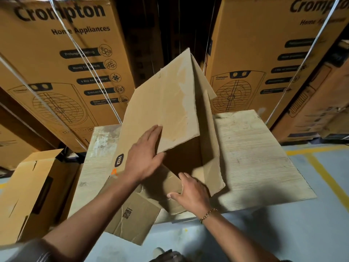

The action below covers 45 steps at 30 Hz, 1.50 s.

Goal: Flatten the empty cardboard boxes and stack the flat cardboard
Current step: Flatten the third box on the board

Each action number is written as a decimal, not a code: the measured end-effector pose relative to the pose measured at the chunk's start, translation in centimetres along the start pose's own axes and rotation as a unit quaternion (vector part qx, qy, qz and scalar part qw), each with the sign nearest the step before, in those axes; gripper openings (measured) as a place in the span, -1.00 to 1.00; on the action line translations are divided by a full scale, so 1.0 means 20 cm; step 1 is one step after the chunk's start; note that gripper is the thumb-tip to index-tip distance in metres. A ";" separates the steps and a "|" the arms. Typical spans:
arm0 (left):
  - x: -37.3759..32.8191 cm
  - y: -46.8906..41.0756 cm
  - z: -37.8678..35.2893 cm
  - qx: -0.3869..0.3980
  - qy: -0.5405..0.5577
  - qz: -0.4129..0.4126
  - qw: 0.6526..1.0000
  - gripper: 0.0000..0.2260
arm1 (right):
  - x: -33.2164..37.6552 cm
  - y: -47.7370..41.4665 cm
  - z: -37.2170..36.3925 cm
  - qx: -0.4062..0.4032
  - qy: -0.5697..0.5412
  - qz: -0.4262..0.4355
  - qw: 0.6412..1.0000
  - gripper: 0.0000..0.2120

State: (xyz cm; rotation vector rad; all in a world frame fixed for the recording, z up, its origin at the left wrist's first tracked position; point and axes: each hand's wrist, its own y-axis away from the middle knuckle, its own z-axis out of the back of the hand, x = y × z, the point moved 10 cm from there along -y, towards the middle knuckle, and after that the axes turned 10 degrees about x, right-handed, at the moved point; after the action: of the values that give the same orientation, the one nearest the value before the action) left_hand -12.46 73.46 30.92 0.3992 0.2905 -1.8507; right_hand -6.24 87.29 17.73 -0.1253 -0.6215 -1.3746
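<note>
Cardboard this thin is probably going to feel light, stiff until creased, so we are aiming for the folds. The box (209, 148) is standing open on the table (255, 157). Our left hand (143, 156) is pressing flat against the raised flap (166, 95); our right hand (190, 193) is lying spread on the near flap (164, 186). Cartons (66, 63) behind the table and a second box (28, 186) left of it are crowding us.
</note>
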 end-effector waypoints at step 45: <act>-0.69 -0.49 -0.72 0.151 -0.158 -0.032 0.975 -0.16 | -0.87 0.24 0.26 0.109 -0.434 -0.038 0.893 -0.71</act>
State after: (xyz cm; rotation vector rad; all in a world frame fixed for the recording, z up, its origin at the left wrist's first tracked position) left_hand -16.15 94.14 23.53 0.2964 -0.2016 -1.9939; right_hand -4.62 105.89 14.96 -0.5568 -1.5360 -1.2741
